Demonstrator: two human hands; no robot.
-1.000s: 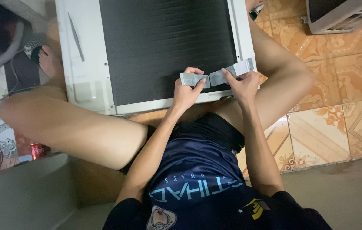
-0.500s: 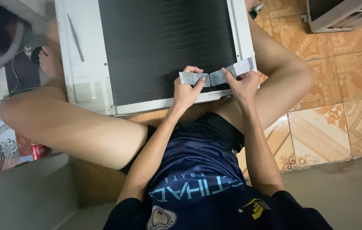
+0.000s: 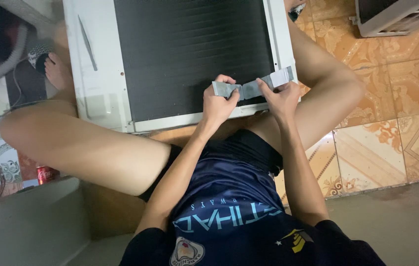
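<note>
Grey fin comb [image 3: 251, 87]: a flat, long plastic tool, lies across the lower right part of the dark fin grille [image 3: 189, 49] of an air-conditioner unit [image 3: 96, 93], slanting up toward the unit's right edge. Its far end sticks out past the white frame.

Left hand [image 3: 218, 102]: fingers curled shut around the left end of the comb, thumb on top, knuckles toward the grille. Right hand [image 3: 281, 98]: closed on the middle of the comb, thumb and fingers pinching it from above; wrist rests near the lower frame edge. Both hands sit close together, almost touching at the comb's midpoint.

The unit lies flat on the floor between the person's spread legs; white casing surrounds the black grille on left, bottom and right. Person sits on the ground, wearing dark blue shorts [image 3: 229, 197].

Right: patterned orange floor tiles [image 3: 391, 108]; corner of a second white unit [image 3: 396, 17] at top right, well apart. Left: a red drink can [image 3: 46, 173] by the knee, cables and hose [image 3: 2, 69] beyond it.
</note>
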